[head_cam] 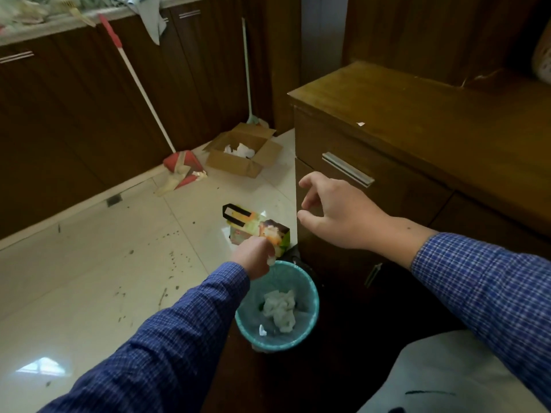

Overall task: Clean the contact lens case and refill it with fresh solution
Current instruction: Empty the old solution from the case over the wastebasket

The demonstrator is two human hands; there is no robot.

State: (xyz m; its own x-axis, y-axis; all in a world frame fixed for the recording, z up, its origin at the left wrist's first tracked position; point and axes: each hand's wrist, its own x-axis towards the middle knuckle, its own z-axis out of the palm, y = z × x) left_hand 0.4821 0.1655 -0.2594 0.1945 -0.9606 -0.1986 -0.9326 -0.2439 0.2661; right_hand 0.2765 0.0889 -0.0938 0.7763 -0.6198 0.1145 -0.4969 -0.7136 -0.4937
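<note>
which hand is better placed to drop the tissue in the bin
Left. The left hand already pinches the tissue right above the bin; the right hand hangs empty by the cabinet.

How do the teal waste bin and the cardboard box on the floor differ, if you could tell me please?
The teal waste bin is round and stands beside the wooden cabinet, right under the left hand, which holds a small white wad. The cardboard box is square, brown, with its flaps spread open, and sits farther off by the broom. Both are open-topped and hold crumpled white paper.
</note>
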